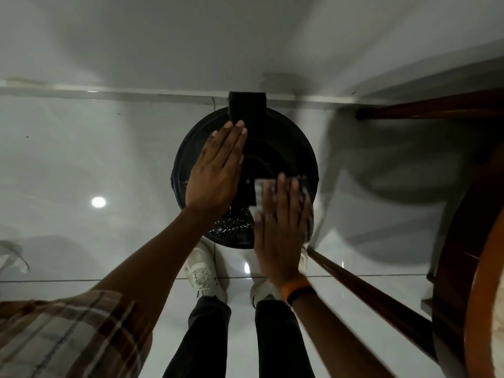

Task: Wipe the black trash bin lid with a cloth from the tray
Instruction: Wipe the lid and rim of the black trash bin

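The round black trash bin lid (283, 143) lies straight below me against the white wall, its hinge block at the far side. My left hand (216, 170) rests flat on the lid's left half, fingers straight and together, holding nothing. My right hand (282, 225) presses flat on a pale cloth (261, 190) at the lid's near right part. Only the cloth's far edge and right side show past the fingers. The cloth looks blurred. Wet specks glint on the lid's near edge.
A dark wooden table or chair (469, 241) with a slanted leg (368, 293) stands close on the right. My white shoes (203, 274) stand on the glossy white tile floor (81, 165) just in front of the bin. A pale crumpled thing (12, 257) lies at the left edge.
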